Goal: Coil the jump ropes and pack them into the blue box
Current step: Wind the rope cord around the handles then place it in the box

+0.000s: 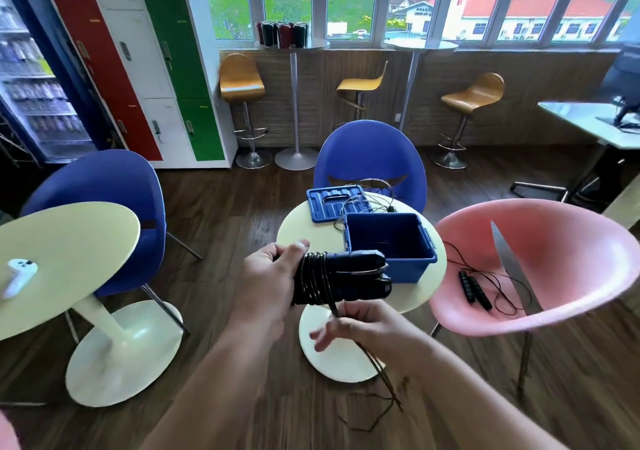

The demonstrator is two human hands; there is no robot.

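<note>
My left hand [273,273] grips the black handles of a jump rope [346,280], held level in front of me, with several turns of thin black cord wound around them. My right hand [360,325] pinches the loose cord just below the handles; the rest trails down toward the floor. The open blue box [408,262] stands on the small round table [294,228], just beyond the handles. Its blue lid [332,204] lies behind it with another rope's cord [377,193] draped over it. A third jump rope [474,288] lies on the pink chair's seat.
A pink chair [554,242] is at the right, a blue chair [370,159] behind the table and another blue chair [114,207] at the left. A second round table [69,242] holds a white controller [19,273]. Bar stools and high tables line the window wall.
</note>
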